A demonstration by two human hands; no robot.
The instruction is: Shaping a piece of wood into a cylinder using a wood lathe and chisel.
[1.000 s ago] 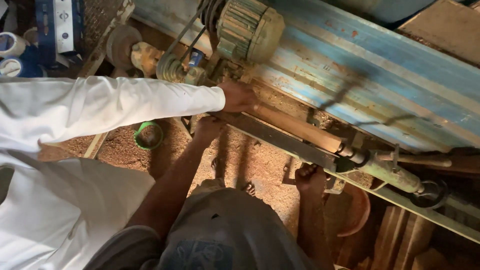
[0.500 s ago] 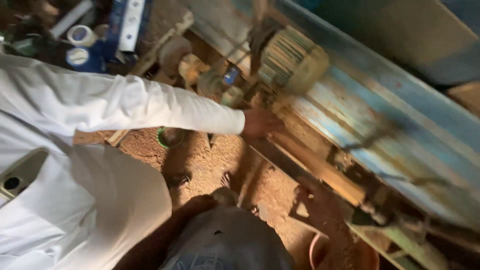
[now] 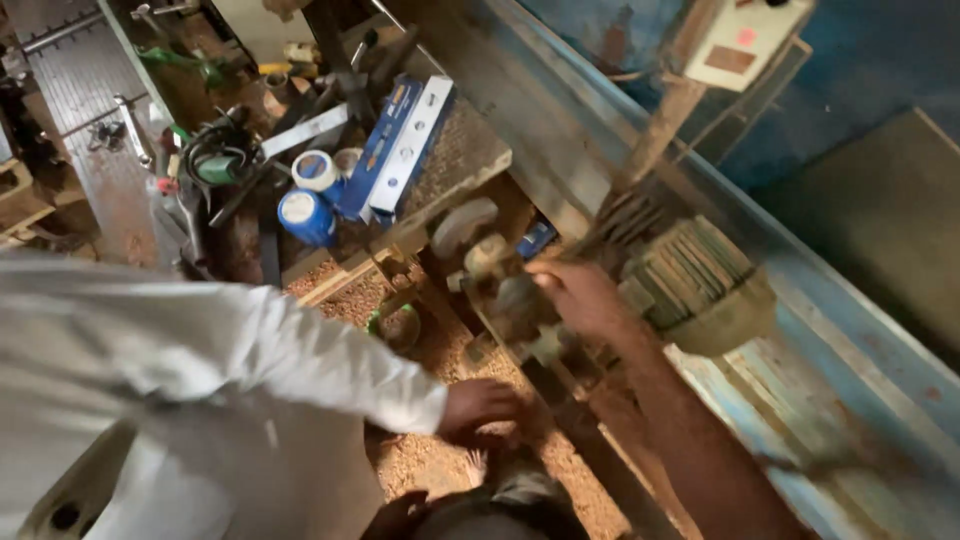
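Note:
My right hand (image 3: pixel 572 292) reaches up from the lower right, and its fingers curl over the grey metal headstock (image 3: pixel 505 300) of a wood lathe, though motion blur hides the grip. An electric motor (image 3: pixel 700 285) with cooling fins sits just right of that hand. A dark shape at the bottom edge may be my left hand (image 3: pixel 400 515), mostly cut off beside grey cloth (image 3: pixel 500 505). A co-worker's hand (image 3: pixel 480 405) comes out of a white sleeve (image 3: pixel 250 370) from the left and rests low by the lathe bed rail (image 3: pixel 590 450).
Sawdust covers the floor (image 3: pixel 430 465). A cluttered bench holds two round blue-and-white tins (image 3: pixel 305 215), long blue and white boxes (image 3: pixel 395 150) and tools. A green ring (image 3: pixel 400 325) lies under the bench. A switch box (image 3: pixel 750 40) hangs on a post against the blue wall (image 3: pixel 850 340).
The view has swung up and left toward the bench. My right hand has moved to the headstock beside the motor. The co-worker's hand has dropped lower, near the bed rail.

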